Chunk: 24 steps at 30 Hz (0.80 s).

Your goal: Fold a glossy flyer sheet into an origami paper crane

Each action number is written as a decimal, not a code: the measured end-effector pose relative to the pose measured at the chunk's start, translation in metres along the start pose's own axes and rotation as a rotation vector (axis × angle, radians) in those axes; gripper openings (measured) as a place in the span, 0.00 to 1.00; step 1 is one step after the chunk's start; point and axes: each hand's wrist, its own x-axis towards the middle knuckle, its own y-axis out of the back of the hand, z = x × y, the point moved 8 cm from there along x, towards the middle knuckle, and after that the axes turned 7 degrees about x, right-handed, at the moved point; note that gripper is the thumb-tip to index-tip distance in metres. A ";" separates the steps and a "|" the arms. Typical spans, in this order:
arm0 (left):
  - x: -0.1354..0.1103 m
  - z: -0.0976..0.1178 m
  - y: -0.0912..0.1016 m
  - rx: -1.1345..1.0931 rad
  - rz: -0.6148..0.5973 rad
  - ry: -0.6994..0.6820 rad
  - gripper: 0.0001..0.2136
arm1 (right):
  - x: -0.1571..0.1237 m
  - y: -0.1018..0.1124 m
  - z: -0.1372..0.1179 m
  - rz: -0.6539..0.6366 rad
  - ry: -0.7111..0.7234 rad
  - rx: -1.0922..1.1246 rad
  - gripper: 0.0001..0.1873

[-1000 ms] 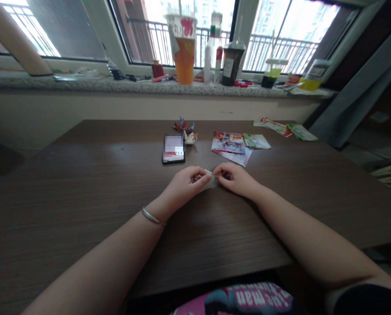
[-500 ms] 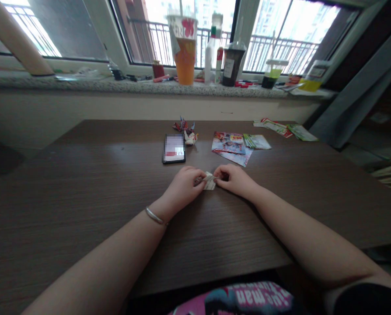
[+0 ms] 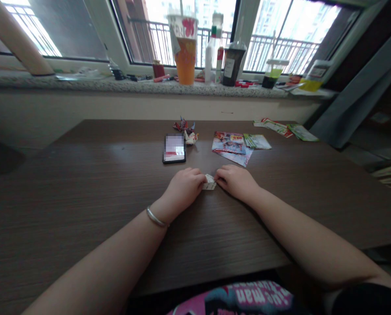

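A small folded piece of pale printed paper (image 3: 209, 183) lies on the table between my two hands. My left hand (image 3: 186, 183) is closed, pinching the paper's left edge, with a silver bangle at the wrist. On the opposite edge, the fingertips of my right hand (image 3: 234, 180) are pressed together on the paper. Both hands rest low on the wooden tabletop. The fingers partly cover the paper's sides, so its full folded shape is hidden.
Beyond my left hand lies a phone (image 3: 174, 148), with folded paper cranes (image 3: 191, 138) behind it. Colourful leaflets (image 3: 228, 143) and green-white paper pieces (image 3: 257, 141) sit to the right. Cups, including a tall orange drink (image 3: 185, 61), line the granite windowsill (image 3: 133, 87).
The fingers of my left hand have closed down further over the paper. My right fingers have drawn together, and the paper now lies flatter.
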 end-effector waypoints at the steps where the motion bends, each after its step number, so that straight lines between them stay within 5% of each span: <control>1: 0.000 0.000 -0.001 0.000 -0.012 -0.002 0.09 | 0.000 0.000 -0.001 -0.019 -0.007 -0.030 0.09; 24: -0.005 0.012 0.001 0.036 -0.095 -0.121 0.13 | -0.009 0.002 -0.008 -0.154 -0.039 -0.217 0.17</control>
